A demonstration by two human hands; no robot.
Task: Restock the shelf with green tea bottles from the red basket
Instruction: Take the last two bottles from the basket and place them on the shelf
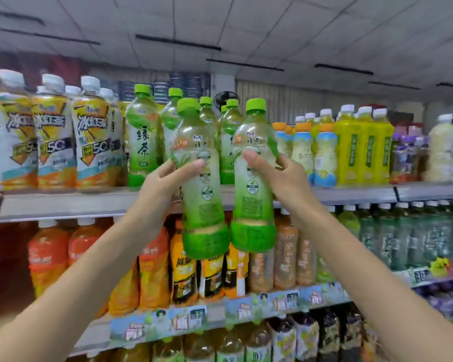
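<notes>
I hold two green tea bottles upright in front of the top shelf (63, 203). My left hand (165, 184) grips the left green tea bottle (202, 205) around its middle. My right hand (280, 176) grips the right green tea bottle (254, 199) the same way. Both have green caps and green bases, and their bases hang below the shelf's front edge. Behind them, several green tea bottles (143, 137) stand on that shelf. The red basket is out of view.
Iced tea bottles with white caps (53, 134) stand left of the green tea row, and yellow and blue-labelled bottles (361, 147) right of it. The shelf below (220, 312) holds orange and dark drink bottles. More bottles fill the lowest shelf.
</notes>
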